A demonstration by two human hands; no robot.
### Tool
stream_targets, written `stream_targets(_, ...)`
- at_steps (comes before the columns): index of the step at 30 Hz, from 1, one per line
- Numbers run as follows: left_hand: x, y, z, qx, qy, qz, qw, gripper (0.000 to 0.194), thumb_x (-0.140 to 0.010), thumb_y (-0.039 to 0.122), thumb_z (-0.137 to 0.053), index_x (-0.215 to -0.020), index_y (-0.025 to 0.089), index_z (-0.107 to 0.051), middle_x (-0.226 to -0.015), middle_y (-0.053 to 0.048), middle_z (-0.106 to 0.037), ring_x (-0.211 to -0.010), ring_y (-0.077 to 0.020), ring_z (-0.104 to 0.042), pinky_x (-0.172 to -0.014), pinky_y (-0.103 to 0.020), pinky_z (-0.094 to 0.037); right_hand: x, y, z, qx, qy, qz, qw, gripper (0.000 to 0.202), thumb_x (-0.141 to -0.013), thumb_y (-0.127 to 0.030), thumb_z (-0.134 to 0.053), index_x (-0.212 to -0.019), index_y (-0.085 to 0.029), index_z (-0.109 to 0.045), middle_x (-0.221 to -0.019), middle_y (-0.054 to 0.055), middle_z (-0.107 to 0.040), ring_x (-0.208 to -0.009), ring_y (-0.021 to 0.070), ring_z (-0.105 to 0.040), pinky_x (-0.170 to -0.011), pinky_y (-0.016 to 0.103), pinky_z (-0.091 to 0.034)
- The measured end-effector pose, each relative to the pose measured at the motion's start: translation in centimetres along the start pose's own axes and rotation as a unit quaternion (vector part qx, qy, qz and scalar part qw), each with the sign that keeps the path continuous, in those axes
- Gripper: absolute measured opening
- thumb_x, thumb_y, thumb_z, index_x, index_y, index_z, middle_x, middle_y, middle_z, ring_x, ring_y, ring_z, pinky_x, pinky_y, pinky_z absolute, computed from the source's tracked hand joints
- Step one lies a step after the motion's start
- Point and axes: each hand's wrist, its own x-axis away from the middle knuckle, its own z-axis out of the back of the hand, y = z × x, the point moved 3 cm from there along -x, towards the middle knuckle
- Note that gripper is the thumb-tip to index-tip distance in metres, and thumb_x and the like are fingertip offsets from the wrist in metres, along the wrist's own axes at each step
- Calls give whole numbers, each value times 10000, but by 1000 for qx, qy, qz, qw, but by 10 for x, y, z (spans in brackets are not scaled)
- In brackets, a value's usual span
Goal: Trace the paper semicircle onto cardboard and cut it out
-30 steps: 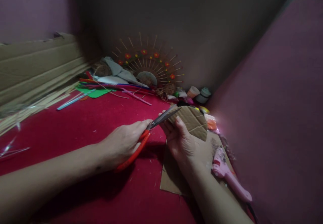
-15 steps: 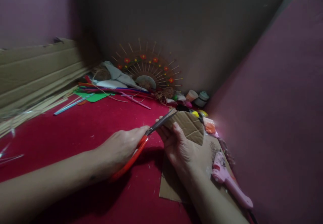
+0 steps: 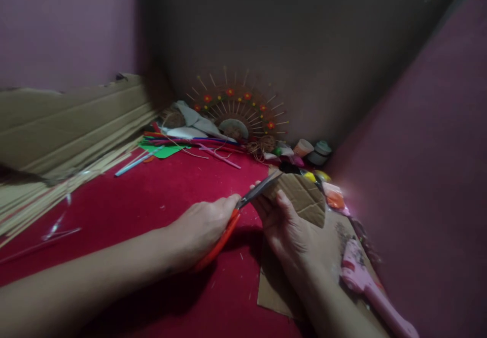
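My left hand (image 3: 203, 231) is wrapped round the orange handles of the scissors (image 3: 222, 241). Their dark blades (image 3: 259, 188) point up and to the right, against the left edge of a brown cardboard piece (image 3: 302, 196) with a curved outline. That piece is pinched in my right hand (image 3: 283, 226), thumb on top and fingers beneath. Below my right hand a flat cardboard sheet (image 3: 276, 287) lies on the red surface (image 3: 171, 188).
A pink glue gun (image 3: 371, 287) lies at the right. Behind are a fan-shaped decoration (image 3: 239, 107), twine (image 3: 262, 147), a cup (image 3: 303, 148) and a jar (image 3: 320, 152). Thin sticks (image 3: 76, 191) and leaning cardboard (image 3: 72, 125) are at the left.
The whole view has shifted, so hands and objects appear farther right and slightly lower. My hands keep their holds on the scissors and the cardboard piece.
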Motion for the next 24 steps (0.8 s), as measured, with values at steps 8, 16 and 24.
stream_targets(8,2,4,1,2,-3,10,1000,440,-933,266,-431,-1359,158,-457,-1162,-170,-685,-1062,-306,-694,-928,-461,-551,0,0,-1,-6,3,5,1000,86,-741,-233,-785,-826,-229,-771,-887,36,-813,-924,197,-763,-1133,433,-448)
stream_targets(16,2,2,0,-3,-36,25,999,529,-928,271,-382,-1435,122,-395,-1280,-218,-641,-1176,-352,-644,-981,-527,-522,0,1,0,4,29,-22,999,133,-715,-273,-806,-826,-217,-759,-870,52,-808,-943,245,-757,-1105,503,-472)
stream_targets(24,4,-18,-16,-42,-3,-11,999,706,-800,245,-512,-1468,150,-306,-1326,-206,-618,-1108,-364,-675,-907,-481,-542,-1,4,2,-9,5,-24,1000,156,-732,-291,-800,-851,-196,-764,-888,54,-809,-1011,244,-746,-1127,471,-455)
